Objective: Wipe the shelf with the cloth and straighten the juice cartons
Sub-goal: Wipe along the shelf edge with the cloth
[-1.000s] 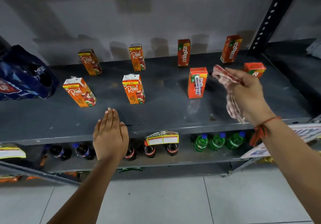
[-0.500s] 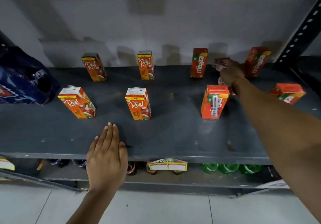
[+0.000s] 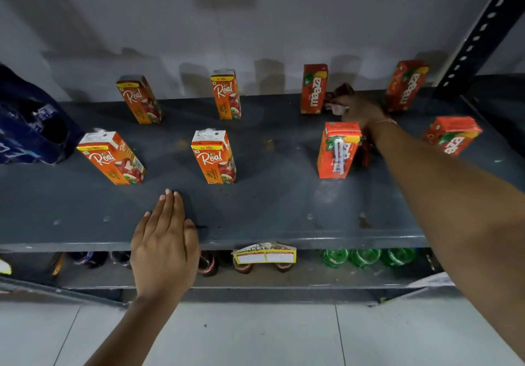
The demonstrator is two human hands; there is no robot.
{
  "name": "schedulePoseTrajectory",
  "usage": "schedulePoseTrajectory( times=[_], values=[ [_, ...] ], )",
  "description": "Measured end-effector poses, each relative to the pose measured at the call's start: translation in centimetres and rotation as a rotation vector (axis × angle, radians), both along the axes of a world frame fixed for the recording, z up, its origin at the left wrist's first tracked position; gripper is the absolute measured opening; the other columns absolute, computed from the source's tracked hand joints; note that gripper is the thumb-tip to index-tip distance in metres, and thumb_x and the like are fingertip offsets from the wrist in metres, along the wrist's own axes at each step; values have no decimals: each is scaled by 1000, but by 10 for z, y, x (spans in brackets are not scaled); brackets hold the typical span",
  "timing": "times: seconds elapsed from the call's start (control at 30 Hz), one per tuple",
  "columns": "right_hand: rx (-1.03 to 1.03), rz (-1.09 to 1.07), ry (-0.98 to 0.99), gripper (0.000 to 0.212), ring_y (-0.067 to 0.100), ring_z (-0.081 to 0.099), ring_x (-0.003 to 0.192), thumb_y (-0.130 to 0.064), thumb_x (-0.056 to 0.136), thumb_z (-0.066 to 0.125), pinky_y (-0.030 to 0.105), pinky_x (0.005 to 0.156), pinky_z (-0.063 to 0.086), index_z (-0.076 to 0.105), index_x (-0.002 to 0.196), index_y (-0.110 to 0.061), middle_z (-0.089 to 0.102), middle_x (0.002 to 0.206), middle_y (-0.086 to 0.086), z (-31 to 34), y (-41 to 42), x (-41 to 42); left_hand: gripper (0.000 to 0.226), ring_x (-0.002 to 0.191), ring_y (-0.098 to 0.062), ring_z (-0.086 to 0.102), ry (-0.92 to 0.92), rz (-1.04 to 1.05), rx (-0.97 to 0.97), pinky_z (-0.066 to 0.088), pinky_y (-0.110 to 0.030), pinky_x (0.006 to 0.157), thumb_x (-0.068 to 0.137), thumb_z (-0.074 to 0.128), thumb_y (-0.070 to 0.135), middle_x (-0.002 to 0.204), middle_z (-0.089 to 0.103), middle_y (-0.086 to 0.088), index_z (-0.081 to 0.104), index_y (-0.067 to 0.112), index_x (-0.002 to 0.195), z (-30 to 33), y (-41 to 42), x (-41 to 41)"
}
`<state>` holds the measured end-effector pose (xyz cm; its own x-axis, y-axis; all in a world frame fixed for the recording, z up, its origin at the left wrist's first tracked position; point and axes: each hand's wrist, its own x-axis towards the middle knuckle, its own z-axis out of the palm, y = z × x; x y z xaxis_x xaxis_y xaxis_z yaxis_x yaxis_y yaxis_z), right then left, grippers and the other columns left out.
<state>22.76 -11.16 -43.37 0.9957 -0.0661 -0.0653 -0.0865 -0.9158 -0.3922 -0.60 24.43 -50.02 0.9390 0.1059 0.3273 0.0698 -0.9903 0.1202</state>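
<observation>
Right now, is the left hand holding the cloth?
No, the left hand lies flat and empty on the shelf's front edge; the right hand holds the cloth at the back.

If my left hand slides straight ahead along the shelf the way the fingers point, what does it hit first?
Probably the front Real carton: the left hand lies flat on the shelf, pointing slightly right of straight ahead, though it might just pass the carton's left side.

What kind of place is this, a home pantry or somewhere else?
Most likely a small shop: juice cartons stand spaced in rows on a metal shelf, a price tag hangs from its edge, and bottled drinks sit below.
</observation>
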Motion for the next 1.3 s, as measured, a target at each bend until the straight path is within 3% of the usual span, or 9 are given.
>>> schedulePoseTrajectory(
  times=[0.13,0.33,0.43,0.6,1.13,1.3],
  values=[
    [-117,-15,64,56,37,62,108,-13,77,76,46,93,53,58,128,-24,67,122,15,-17,-12,2,58,139,-26,38,20,-15,20,27,-42,115,96,21,29,148,42,-16,40,0,142,0,1,-1],
    [13,-100,-61,33,40,60,114,-16,93,57,46,101,48,64,125,-21,65,123,21,0,4,-68,59,140,-26,37,28,-27,8,27,-43,115,95,22,30,148,42,-17,40,-1,141,1,2,-2],
    [49,-141,-75,31,41,61,110,-20,93,56,46,99,49,64,123,-24,66,121,21,-3,6,-86,60,141,-27,36,42,-27,10,25,-43,116,95,19,32,149,41,-17,39,0,142,2,3,-3],
    [82,-196,-86,30,41,62,107,-17,96,48,47,94,51,62,121,-11,66,118,22,1,14,-114,63,142,-25,32,55,-33,-5,21,-41,117,95,17,35,151,38,-15,36,0,144,3,2,-4],
    [-190,-181,-163,25,43,63,99,-8,86,55,41,80,49,63,109,-6,68,105,21,-2,29,-204,63,143,-26,31,63,-61,-42,18,-41,118,94,17,35,153,35,-15,34,0,145,3,4,-5],
    [-228,-121,-120,33,40,65,91,-9,82,57,39,78,51,66,112,-17,71,99,17,9,31,-261,63,140,-29,35,66,-63,-45,22,-43,117,94,18,33,150,39,-18,38,-2,142,3,5,-5]
  ],
)
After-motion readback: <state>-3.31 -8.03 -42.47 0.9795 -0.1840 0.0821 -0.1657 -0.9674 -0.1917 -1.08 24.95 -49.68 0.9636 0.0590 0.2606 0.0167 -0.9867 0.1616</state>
